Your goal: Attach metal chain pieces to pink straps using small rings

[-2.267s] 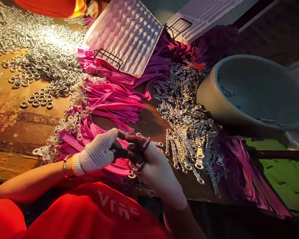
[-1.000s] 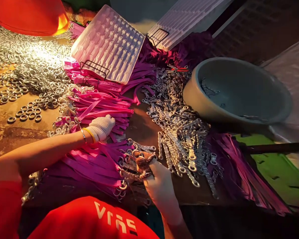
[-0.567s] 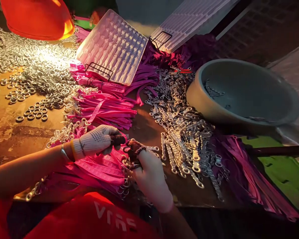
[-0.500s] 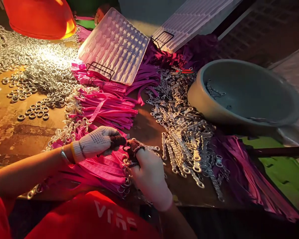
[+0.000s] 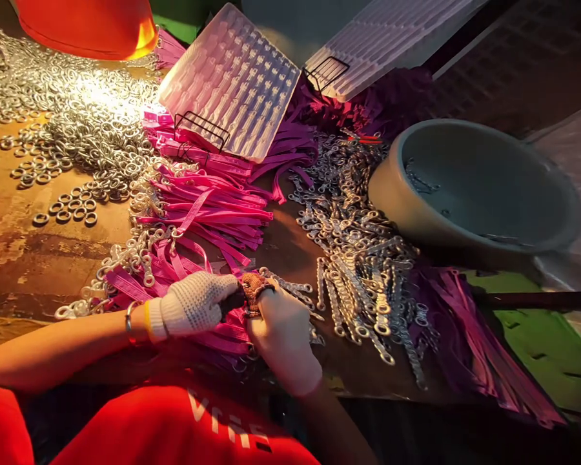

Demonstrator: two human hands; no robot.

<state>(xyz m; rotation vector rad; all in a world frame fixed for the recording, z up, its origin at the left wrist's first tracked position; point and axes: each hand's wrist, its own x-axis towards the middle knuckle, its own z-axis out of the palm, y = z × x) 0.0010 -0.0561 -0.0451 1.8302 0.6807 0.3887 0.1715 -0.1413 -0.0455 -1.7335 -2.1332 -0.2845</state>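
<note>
At the far left of the bench (image 5: 39,258) a big heap of loose rings (image 5: 77,116) lies under the lamp (image 5: 87,26), a sign that plenty of parts are unused. Next to it, pink straps (image 5: 213,206) lie in bundles, many with metal ends already fitted, so a fair share of the assembly looks done. Near the bench's front edge the left hand (image 5: 193,307), in a dotted white glove, is curled tight over a strap end on top of the nearest bundle. Touching it, the right hand (image 5: 281,329) is also clenched, its dark-tipped fingers (image 5: 252,287) pinching what seems to be a small metal clasp at that same strap end; the piece itself is too hidden to be sure. Further right a pile of clasps (image 5: 363,258) waits beside a nearly bare grey basin (image 5: 397,194), and more straps lie past it, so much work is left.
</note>
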